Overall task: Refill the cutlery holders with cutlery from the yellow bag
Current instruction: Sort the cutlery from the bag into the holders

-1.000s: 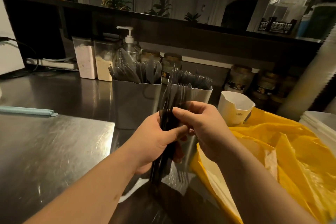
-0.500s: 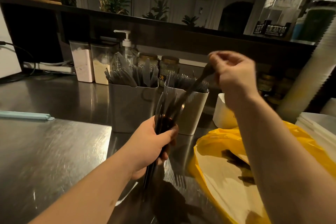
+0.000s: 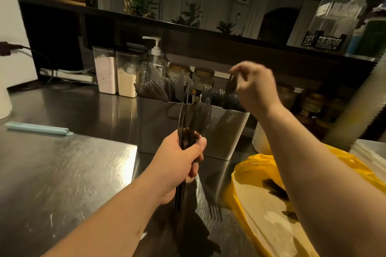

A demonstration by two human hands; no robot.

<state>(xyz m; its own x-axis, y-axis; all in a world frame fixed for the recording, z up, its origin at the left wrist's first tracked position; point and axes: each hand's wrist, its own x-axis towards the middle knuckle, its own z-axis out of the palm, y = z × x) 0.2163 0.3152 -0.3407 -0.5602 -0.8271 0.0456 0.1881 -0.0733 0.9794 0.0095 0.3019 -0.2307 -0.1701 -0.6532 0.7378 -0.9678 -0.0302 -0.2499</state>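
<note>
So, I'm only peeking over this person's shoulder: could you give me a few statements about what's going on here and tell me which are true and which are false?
1. The left hand grips a bundle of dark cutlery. True.
2. The yellow bag lies open on the counter. True.
3. The right hand is reaching inside the yellow bag. False: it is up over the right holder, pinching a dark piece.
4. The left holder is empty. False: it is packed with cutlery.
5. A pump bottle stands behind the left holder. True.
</note>
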